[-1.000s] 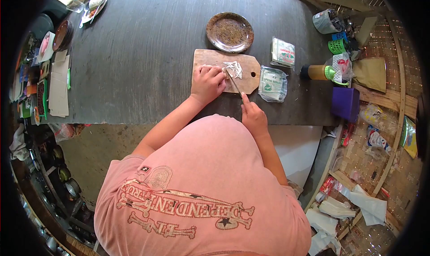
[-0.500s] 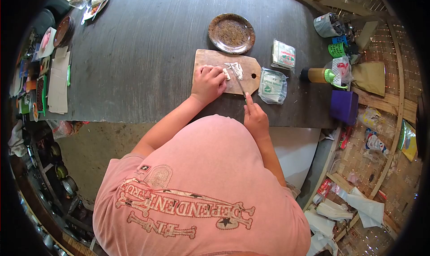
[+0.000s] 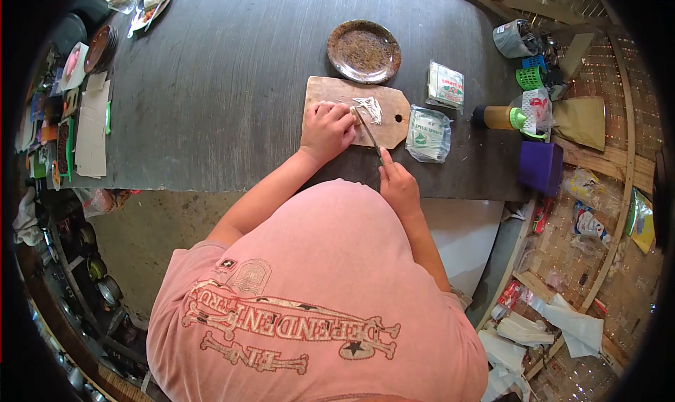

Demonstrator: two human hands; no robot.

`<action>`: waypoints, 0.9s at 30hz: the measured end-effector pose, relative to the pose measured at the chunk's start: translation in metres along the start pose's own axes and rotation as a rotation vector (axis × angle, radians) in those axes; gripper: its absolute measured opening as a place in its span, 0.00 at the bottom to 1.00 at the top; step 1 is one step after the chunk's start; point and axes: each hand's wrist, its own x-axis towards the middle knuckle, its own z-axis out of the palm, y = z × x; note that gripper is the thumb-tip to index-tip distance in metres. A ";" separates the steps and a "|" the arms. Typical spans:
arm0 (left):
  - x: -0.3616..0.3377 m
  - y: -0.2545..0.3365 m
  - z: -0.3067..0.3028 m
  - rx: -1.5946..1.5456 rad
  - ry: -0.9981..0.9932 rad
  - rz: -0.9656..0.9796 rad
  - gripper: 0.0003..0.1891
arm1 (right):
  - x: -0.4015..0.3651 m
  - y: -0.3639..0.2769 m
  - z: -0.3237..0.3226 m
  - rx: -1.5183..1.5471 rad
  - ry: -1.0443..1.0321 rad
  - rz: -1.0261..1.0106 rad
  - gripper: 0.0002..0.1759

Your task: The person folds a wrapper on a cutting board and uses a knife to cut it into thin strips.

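A wooden cutting board [image 3: 327, 90] with a hole at its right end lies on the dark table. My left hand [image 3: 328, 130] rests on the board, fingers curled down over a small white piece of food, mostly hidden beneath them. In my right hand [image 3: 399, 185] is the handle of a knife [image 3: 368, 130], its blade slanting up and left to the fingertips of my left hand. Thin white strips [image 3: 370, 109] lie loosely piled just right of the blade. Beyond the board stands a brown speckled plate [image 3: 363, 50].
Right of the board lie two printed plastic packets, one nearer [image 3: 428, 134] and one farther [image 3: 446, 85]. A bottle with a green cap [image 3: 500, 118], a purple box [image 3: 540, 168] and a green basket [image 3: 529, 78] line the right side. Flat cardboard [image 3: 92, 128] lies at the left edge.
The knife has shifted left, from beside the strips to the fingertips of my left hand. My right hand moved slightly left with it; my left hand stays in place.
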 end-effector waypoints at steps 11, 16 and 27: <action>-0.001 0.000 0.002 -0.007 0.001 0.002 0.08 | 0.004 0.007 0.005 -0.007 -0.019 0.028 0.33; 0.000 -0.001 0.002 -0.031 -0.004 -0.003 0.07 | 0.007 0.005 0.004 -0.180 -0.045 -0.060 0.36; -0.001 -0.001 0.002 -0.013 0.007 -0.004 0.06 | 0.001 -0.004 0.009 -0.233 -0.011 -0.004 0.39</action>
